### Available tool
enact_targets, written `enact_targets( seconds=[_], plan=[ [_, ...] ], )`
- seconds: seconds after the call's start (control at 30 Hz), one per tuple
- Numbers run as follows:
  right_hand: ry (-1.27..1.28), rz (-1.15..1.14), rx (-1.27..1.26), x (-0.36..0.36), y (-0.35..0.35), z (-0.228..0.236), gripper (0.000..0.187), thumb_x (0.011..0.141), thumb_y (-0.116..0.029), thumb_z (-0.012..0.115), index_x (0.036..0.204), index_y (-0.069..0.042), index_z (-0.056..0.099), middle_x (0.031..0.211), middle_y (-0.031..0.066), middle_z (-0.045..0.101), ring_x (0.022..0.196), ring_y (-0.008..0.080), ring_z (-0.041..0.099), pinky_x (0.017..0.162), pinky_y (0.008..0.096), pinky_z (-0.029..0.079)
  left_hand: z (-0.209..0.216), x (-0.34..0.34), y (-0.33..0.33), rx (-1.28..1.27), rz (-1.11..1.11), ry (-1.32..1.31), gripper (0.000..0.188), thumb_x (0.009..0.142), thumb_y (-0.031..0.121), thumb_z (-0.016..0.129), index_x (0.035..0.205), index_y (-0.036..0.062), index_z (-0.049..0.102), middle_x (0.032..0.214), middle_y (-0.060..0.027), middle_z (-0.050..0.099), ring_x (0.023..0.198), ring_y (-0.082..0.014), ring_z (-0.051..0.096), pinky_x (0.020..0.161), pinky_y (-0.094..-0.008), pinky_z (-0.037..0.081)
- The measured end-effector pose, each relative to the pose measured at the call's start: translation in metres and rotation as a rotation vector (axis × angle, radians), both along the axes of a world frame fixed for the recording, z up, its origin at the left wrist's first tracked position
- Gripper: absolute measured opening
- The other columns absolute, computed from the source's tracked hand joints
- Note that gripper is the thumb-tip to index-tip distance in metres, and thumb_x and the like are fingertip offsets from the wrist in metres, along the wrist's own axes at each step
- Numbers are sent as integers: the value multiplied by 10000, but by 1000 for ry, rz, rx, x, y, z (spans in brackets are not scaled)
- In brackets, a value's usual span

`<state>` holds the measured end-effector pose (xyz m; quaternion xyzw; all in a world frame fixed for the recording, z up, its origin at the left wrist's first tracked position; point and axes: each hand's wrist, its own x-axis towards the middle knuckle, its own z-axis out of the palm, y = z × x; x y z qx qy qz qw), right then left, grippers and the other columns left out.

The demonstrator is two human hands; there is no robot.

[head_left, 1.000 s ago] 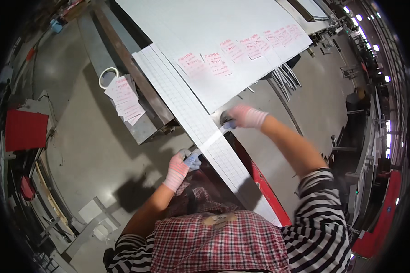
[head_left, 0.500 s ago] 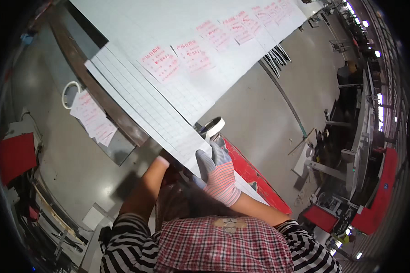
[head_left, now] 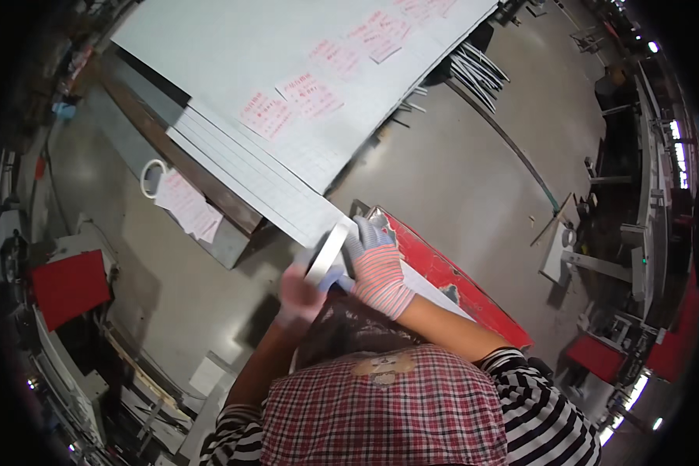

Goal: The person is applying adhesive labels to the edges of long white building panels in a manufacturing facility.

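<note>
A roll of white tape stands tilted between my gloved hands at the near end of a stack of white panels. My left hand, smeared by motion, is closed around the roll's lower left side. My right hand, in a grey-palmed glove with pink stripes, has its fingers bent together at the panels' near corner, beside the roll's upper end. Whatever those fingers pinch is hidden. Several slips with red print lie in a row on the top panel.
A dark metal beam runs along the panels' left side. Beside it hang paper slips and another tape roll. A worn red metal piece extends past my right forearm. Thin rods jut out beneath the panels' right edge.
The tape roll has moved down and left, from beyond my right fingertips to between my hands. My left hand has come up from beside the panels to the roll. The whole view has shifted slightly.
</note>
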<state>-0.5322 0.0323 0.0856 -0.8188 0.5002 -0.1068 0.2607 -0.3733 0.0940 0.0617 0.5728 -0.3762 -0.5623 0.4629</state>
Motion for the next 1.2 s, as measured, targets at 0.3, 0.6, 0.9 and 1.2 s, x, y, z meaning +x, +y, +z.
enact_targets(
  seconds=[0.3,0.6,0.9,1.2],
  plan=[
    [367,917,77,20,-114,78,350,830,-256,691,1134,-103,610,821,187,679,815,335,688,733,434,530,41,8,-52,244,-455,-971,659,872,558,627,1301,90,449,1004,-221,690,945,-404,659,829,-453,524],
    [587,618,289,16,-146,-15,265,852,-265,621,1061,-108,659,976,155,703,927,358,676,799,448,535,19,27,-46,182,-470,-818,626,885,517,628,1320,105,443,954,-204,692,952,-377,661,840,-461,518],
    [-310,5,243,-6,-69,-26,305,850,-86,567,1153,-69,597,1074,253,645,990,426,622,858,465,512,-47,40,-13,116,337,143,326,919,371,681,968,64,582,690,-13,586,600,-101,549,573,-274,472],
    [94,-132,271,-143,27,-43,287,920,-224,568,1144,-52,615,1032,254,663,1002,430,620,851,458,500,-57,-127,108,388,-42,433,532,918,288,697,1287,-9,454,1116,-151,611,944,-238,632,671,-368,600]
  ],
)
